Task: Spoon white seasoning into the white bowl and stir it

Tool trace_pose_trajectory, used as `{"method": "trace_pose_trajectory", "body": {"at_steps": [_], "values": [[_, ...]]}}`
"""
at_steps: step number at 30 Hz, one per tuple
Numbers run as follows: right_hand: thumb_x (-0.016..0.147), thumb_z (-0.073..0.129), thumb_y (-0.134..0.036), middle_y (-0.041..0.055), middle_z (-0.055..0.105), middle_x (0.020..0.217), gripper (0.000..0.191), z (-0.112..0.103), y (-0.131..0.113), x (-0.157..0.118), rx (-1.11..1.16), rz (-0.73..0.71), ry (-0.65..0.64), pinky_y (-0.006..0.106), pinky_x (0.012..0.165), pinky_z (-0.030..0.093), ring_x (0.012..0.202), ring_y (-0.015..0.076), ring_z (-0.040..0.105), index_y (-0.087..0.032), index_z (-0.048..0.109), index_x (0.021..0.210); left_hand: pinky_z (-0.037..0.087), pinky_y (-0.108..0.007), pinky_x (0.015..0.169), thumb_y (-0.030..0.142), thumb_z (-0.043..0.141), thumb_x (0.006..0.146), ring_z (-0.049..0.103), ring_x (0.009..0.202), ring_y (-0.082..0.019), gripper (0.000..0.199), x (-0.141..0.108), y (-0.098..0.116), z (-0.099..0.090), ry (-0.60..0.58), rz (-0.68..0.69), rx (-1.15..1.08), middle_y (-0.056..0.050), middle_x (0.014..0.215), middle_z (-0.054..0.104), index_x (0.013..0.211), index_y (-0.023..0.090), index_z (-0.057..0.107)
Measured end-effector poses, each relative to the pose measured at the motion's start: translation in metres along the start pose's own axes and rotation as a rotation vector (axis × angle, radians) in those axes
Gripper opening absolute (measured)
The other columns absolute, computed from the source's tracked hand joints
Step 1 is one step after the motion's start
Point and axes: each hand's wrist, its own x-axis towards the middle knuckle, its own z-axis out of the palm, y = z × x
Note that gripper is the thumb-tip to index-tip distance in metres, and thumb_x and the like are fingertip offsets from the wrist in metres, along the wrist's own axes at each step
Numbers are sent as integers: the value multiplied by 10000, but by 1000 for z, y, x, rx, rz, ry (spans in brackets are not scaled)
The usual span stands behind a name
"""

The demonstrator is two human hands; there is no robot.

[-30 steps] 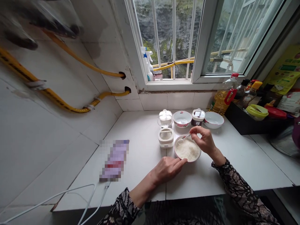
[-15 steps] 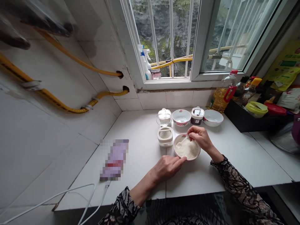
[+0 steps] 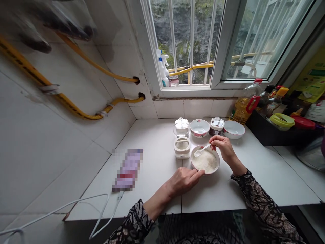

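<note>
We see a white spoon [image 3: 197, 154] over off-white grains [image 3: 207, 162] in the near bowl [image 3: 216, 169], white with a pinkish rim. Our counter [image 3: 154, 149] is white, crossed by dark seams. The far bowl [image 3: 199, 133] is white with red-pink floral marks. Our sleeves [image 3: 261, 203] show black lace patterning over a paler ground. At left we have a yellow hose [image 3: 22, 64] with black markings; at right, golden oil [image 3: 240, 113], a yellow-green lid [image 3: 282, 119] and a red lid [image 3: 304, 122].
</note>
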Motion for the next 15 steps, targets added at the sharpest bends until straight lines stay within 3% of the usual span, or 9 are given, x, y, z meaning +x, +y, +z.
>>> {"method": "trace_pose_trajectory", "body": {"at_steps": [9, 15], "values": [[579, 644, -236, -5, 585, 474, 67, 2, -2, 4, 98, 50, 42, 255, 484, 361, 474, 120, 494, -177, 659, 607, 412, -185, 409, 88, 398, 961, 531, 461, -86, 242, 2, 1, -1, 40, -13, -10, 30, 627, 590, 1134, 120, 565], [745, 647, -345, 18, 665, 644, 147, 24, -1, 0, -47, -202, 69, 307, 604, 480, 606, 167, 593, -206, 642, 789, 390, -189, 390, 91, 382, 972, 517, 447, -89, 236, 3, 1, -2, 49, -5, 1, 29, 608, 577, 1092, 112, 584]]}}
